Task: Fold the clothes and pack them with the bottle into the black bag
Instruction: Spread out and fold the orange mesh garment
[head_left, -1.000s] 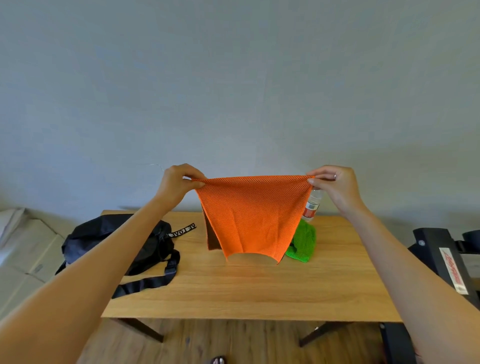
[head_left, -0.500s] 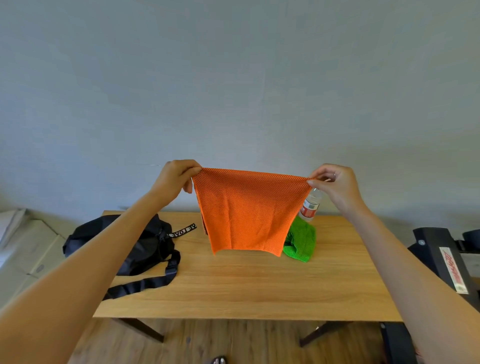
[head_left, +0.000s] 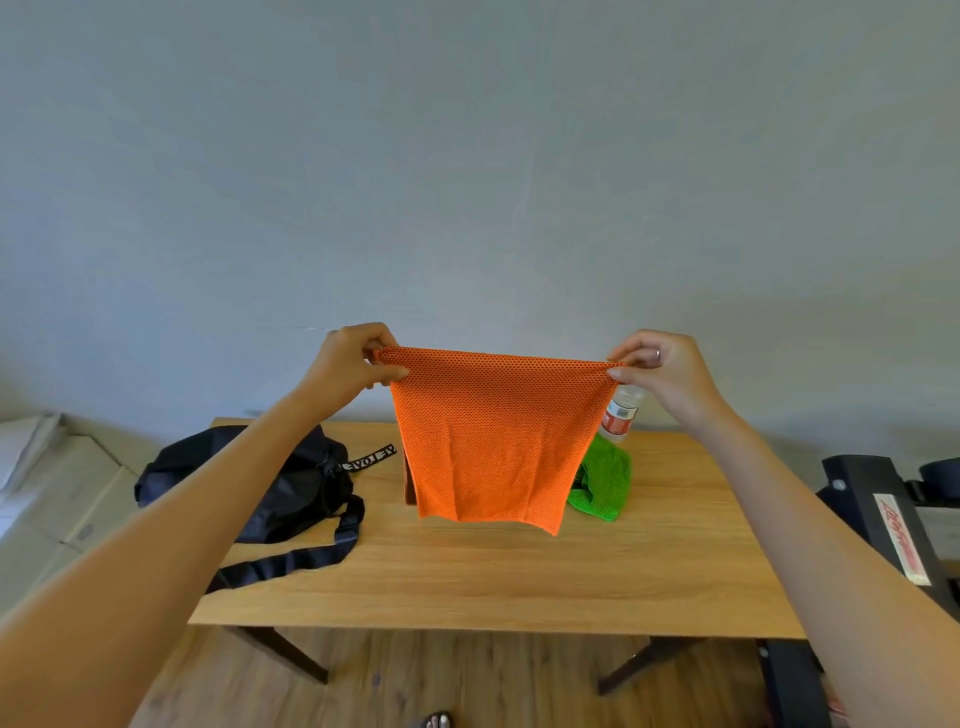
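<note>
You are at the folding step, holding the orange mesh cloth up above the table. Your left hand pinches one top corner and your right hand pinches the other, with the top edge taut between them and the rest hanging free. The green cloth lies crumpled on the table behind it, just in front of the bottle. The black bag sits at the table's left end. Next, probably bring the corners together or lay the cloth flat, keeping the edges matched.
</note>
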